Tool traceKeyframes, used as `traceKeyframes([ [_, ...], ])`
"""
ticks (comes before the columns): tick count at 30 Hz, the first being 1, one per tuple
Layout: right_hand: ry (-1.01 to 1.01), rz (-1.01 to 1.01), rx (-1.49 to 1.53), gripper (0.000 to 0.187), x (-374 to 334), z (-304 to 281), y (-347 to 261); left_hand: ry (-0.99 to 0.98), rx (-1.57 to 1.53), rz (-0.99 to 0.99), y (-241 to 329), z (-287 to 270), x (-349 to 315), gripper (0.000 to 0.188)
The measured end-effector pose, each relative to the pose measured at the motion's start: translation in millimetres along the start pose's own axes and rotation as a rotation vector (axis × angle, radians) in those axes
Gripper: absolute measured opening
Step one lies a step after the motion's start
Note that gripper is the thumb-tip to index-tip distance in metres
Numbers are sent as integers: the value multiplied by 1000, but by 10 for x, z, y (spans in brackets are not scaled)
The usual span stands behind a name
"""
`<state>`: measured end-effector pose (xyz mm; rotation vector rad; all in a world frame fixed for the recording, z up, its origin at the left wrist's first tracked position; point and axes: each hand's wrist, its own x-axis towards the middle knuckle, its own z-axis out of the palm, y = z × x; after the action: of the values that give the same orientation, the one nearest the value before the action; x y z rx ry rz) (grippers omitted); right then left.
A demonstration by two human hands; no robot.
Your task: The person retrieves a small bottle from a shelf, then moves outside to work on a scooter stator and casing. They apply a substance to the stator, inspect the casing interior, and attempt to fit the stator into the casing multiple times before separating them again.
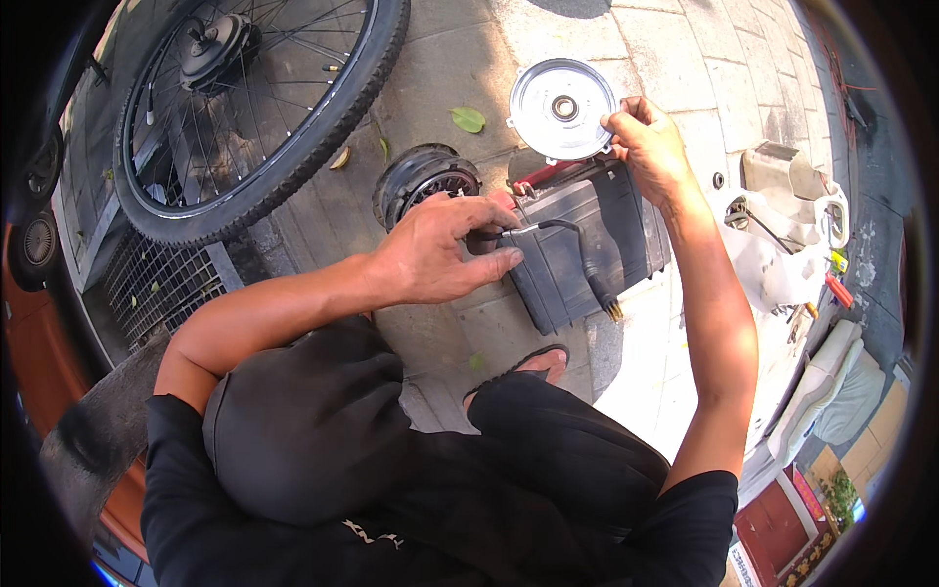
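Between the thumb and fingers of my right hand [648, 147] is the rim of a round silver metal cover [540, 112] with a bearing at its centre. It is held up over the far end of a black plastic case [597, 235]. My left hand [440, 249] is closed, with its fingers curled at the metal-ended base of a black cable [579, 243]. That cable bends over the case and ends in a pin plug. Just beyond the left hand, a dark round hub motor part [416, 181] rests on the paving, partly hidden by the hand.
At the upper left lies a bicycle wheel [259, 210] with a hub motor, near a metal grate [161, 293]. To the right are a cut white plastic container [773, 254] with tools and a red-handled tool [838, 291]. My sandalled foot [548, 364] is close to the case.
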<state>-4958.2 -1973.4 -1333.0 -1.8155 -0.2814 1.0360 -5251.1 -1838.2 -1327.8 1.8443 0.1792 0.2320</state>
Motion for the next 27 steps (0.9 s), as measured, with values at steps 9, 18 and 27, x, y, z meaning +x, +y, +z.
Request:
traceKeyframes([
  [9, 28, 93, 344, 31, -1602, -262, 303, -140, -74, -400, 88, 83, 180, 43],
  [18, -403, 102, 838, 89, -1755, 63, 471, -169, -303, -486, 40, 95, 113, 35],
  [27, -684, 254, 962, 120, -1746, 389, 550, -197, -135, -327, 9, 195, -79, 31],
])
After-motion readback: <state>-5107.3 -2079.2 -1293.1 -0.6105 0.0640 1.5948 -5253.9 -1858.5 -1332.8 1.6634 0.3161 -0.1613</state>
